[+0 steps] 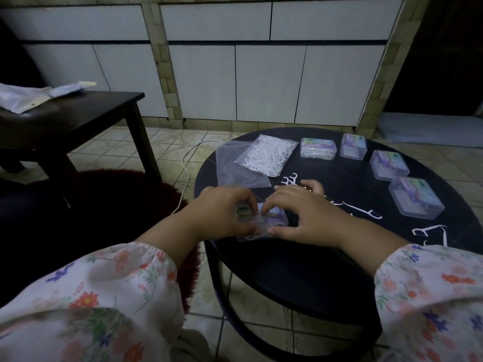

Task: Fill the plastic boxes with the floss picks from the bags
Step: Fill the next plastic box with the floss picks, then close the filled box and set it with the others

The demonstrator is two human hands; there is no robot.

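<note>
Hands meet over a clear plastic box (264, 223) at the near left edge of the round black tabletop (300, 259). The left hand (222, 211) curls its fingers round the box's left end and holds it, while the right hand (305, 211) grips the right side, thumb along the near edge and fingertips bent onto the lid. Both hands cover much of the box, so what lies inside cannot be told.

Just beyond the hands, a bag of floss picks (268, 155) lies toward the far left edge, partly on top of a flat empty bag (235, 165). Loose floss picks (290, 180) lie between that bag and the right hand, and more loose picks (428, 232) lie near the right edge.

Four other plastic boxes stand in a curve along the far right edge: the first box (317, 148), a second box (353, 146), a third box (389, 165) and a fourth box (415, 201), all with lids on and well apart from the hands.

Floral sleeves (104, 296) cover both forearms. Off the tabletop, a white cable (187, 165) runs across the tiled floor, and a dark side table (78, 113) at the left carries some wrappers (34, 96). White cabinet doors (261, 82) line the wall behind.
</note>
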